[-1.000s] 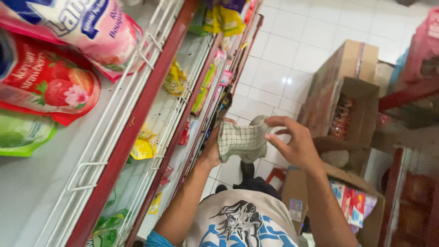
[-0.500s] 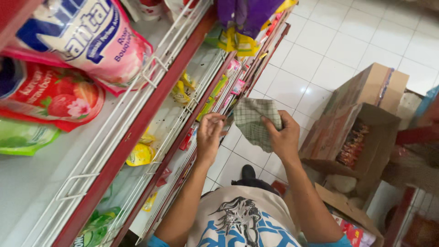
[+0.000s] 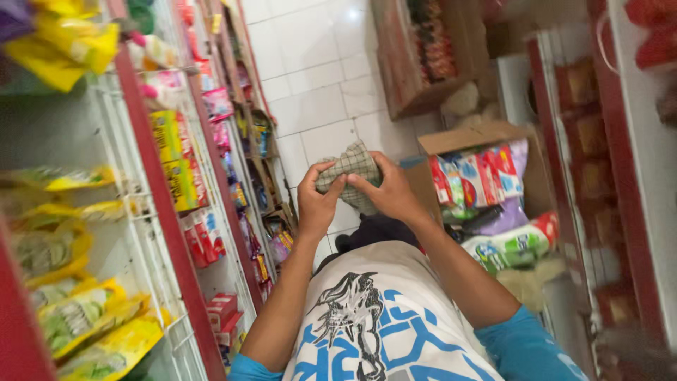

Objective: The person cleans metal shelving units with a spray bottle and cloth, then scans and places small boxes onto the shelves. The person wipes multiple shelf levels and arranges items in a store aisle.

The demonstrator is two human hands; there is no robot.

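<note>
Holding a checked cloth (image 3: 350, 171) in front of the chest, above the white tiled floor (image 3: 321, 99) of a shop aisle. Bunching and folding easily by the look of it: soft, light, limp woven fabric, greenish-grey with a dark grid, nothing fragile, likely sagging wherever unsupported. Best gripping at a gathered edge or corner, pinching rather than cupping. Pinching its left edge with the left hand (image 3: 317, 197), fingers curled narrow around the fabric. Closing over the right side with the right hand (image 3: 388, 194), thumb on top, palm wrapping the wad. Both hands touching the cloth and nearly meeting each other.

Wearing a white shirt (image 3: 381, 317) with black and blue print and blue sleeves, matte cotton by appearance. Standing just right of the hands, an open cardboard box (image 3: 465, 137) with glossy plastic packets in red, green and white, crinkly and slippery-looking. Farther up the floor, a second box (image 3: 395, 63), blurred. Running along the left, white wire shelves (image 3: 141, 212) with red uprights, carrying yellow sachets (image 3: 84, 310) and small red cartons (image 3: 201, 240). Along the right, another red-edged shelf (image 3: 606, 141), too blurred for detail.
</note>
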